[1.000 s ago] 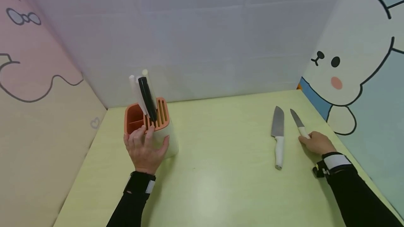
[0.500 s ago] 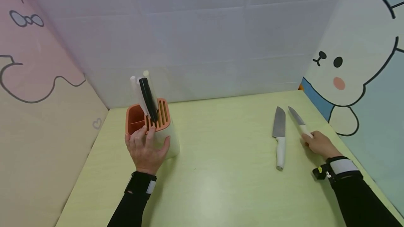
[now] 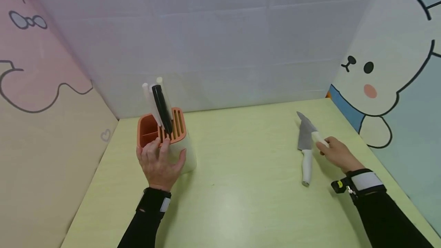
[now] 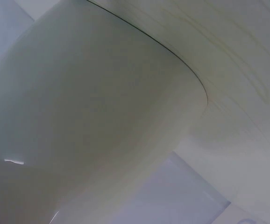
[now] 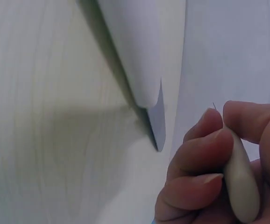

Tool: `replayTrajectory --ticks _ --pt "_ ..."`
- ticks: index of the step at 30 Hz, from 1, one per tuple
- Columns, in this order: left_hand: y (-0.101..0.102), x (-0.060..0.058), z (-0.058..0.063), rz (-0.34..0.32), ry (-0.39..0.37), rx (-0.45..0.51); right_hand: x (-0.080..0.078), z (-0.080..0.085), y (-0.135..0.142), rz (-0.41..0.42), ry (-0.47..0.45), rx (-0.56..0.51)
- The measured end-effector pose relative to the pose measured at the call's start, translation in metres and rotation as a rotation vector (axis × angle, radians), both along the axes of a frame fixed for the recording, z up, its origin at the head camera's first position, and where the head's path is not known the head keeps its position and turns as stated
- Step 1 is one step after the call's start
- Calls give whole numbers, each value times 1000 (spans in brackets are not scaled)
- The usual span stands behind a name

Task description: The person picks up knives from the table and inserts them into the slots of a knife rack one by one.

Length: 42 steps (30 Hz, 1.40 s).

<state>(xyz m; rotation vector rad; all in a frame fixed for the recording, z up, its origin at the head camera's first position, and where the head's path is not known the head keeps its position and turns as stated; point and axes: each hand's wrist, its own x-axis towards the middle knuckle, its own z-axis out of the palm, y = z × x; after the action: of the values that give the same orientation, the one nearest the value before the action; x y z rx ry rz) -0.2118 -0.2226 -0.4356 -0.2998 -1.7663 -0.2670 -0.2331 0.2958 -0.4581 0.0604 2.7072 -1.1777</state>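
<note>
At the left of the head view, a white knife block (image 3: 187, 156) with an orange top stands upright. My left hand (image 3: 160, 163) holds its near side, fingertips over the front rim and thumb along the wall. The left wrist view shows only the block's smooth wall (image 4: 97, 107). My right hand (image 3: 339, 154) grips the pale handle (image 5: 242, 186) of a small paring knife (image 3: 307, 121), raised with its blade pointing away and leftward. In the head view that blade overlaps a larger kitchen knife (image 3: 305, 139) lying on the table, its white handle (image 5: 130, 51) near in the right wrist view.
Several knives stand in the block, one with a black handle (image 3: 162, 108) and others with white handles (image 3: 151, 104). Beside the slots is an open orange compartment (image 3: 148, 125). A pale wall (image 3: 220, 49) backs the yellow-green table (image 3: 227, 186), with printed panels at both sides.
My right hand has lifted the paring knife and carried it leftward, so its blade now crosses over the larger knife. The left hand stays at the block.
</note>
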Motion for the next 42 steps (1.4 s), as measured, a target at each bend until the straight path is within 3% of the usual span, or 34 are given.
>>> replayTrajectory --ticks 9,19,34,42 --pt "0 0 0 -12 -4 -2 2 9 -45 57 35 -62" --pt "-1 1 1 2 -12 1 1 3 -104 131 94 -117" --pt "-4 0 0 9 -18 10 3 0 -192 151 90 -279" --pt "-3 0 0 -10 -37 6 6 -3 -215 136 51 -310"
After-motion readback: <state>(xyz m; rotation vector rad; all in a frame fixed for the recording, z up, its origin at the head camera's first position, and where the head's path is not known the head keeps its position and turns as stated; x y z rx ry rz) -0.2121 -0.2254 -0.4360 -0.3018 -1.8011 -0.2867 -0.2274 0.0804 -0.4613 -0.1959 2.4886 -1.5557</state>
